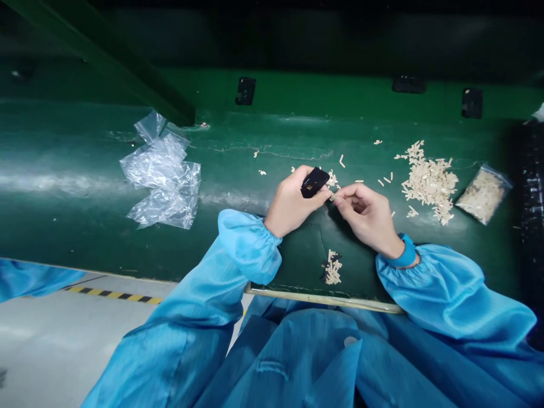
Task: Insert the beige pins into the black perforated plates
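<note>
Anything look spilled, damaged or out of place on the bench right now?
Yes. Loose beige strips lie heaped on the green bench beside a clear bag, looking spilled, with strays scattered well away from the heap. The bench surface also shows a crack-like crease.

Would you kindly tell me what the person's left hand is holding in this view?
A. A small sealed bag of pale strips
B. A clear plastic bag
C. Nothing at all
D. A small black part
D. The left hand grips the small black part in its fingers, while the right hand pinches a pale strip beside it.
</note>
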Motion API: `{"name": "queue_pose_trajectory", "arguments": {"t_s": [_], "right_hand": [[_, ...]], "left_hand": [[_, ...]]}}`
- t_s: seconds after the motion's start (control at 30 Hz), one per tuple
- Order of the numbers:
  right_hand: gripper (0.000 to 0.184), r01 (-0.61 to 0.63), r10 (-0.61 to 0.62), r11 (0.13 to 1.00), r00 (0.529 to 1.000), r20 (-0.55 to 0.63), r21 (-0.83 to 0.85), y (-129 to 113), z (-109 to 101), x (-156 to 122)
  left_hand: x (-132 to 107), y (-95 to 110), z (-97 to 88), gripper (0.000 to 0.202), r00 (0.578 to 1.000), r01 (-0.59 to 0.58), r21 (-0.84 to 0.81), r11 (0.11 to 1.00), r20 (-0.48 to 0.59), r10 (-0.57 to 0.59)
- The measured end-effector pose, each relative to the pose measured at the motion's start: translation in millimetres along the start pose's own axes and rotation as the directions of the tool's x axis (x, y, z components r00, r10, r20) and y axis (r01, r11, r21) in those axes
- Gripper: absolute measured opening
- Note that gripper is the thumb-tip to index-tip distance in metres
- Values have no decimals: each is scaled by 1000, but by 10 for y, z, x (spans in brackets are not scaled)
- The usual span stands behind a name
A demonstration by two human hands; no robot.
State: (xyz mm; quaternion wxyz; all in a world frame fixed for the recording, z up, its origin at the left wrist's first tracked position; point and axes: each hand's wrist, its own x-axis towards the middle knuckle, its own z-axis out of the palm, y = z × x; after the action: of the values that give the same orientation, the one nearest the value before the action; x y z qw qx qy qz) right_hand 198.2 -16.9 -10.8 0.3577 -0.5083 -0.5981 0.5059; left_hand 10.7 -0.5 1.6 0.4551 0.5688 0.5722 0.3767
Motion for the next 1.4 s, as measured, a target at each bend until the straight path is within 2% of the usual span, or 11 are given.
{"name": "queue_pose_trajectory", "arguments": {"t_s": [0.17, 0.3, 0.47, 0.57, 0.73, 0.8, 0.87, 1.0, 1.1, 1.27, 1.4], "right_hand": [[16, 40, -46, 995, 997, -65, -89, 45, 44, -6], [13, 119, -148, 967, 981, -122, -224, 50, 68, -7], [11, 200, -256, 910, 960, -113, -362, 9, 78, -19], [11, 177, -221, 932, 969, -109, -316, 13, 70, -23], [13, 66, -83, 991, 986, -145, -118, 37, 45, -8], [14, 69, -85, 990, 987, -136, -119, 27, 34, 1], [14, 115, -140, 973, 984, -114, -202, 5, 20, 7], [11, 299, -332, 838, 943, 10, -457, -34, -16, 4], [10, 378, -399, 760, 913, 80, -528, -32, -33, -6], [10, 395, -422, 734, 903, 84, -552, -16, -24, -18], [9, 367, -423, 758, 906, 23, -540, -39, -14, -27]], "left_hand": [[-71, 56, 59, 22, 997, -32, 170, 985, -57, 42], [-124, 92, 61, 24, 998, -61, 250, 966, -11, 66], [-135, 56, 63, 24, 991, -121, 333, 935, -10, 131], [-92, 13, 37, 23, 983, -159, 359, 920, -30, 181], [29, -41, -107, 13, 946, -136, 362, 922, -230, 230], [52, -46, -147, 12, 954, -141, 378, 915, -195, 228], [47, -39, -154, 18, 964, -175, 365, 914, -124, 234], [-18, -6, -105, 27, 968, -247, 230, 941, 26, 248], [-69, 6, -64, 26, 953, -299, 236, 925, 127, 275], [-86, -2, -39, 26, 935, -356, 351, 866, 134, 330], [-68, 3, -37, 28, 948, -318, 340, 885, 124, 293]]}}
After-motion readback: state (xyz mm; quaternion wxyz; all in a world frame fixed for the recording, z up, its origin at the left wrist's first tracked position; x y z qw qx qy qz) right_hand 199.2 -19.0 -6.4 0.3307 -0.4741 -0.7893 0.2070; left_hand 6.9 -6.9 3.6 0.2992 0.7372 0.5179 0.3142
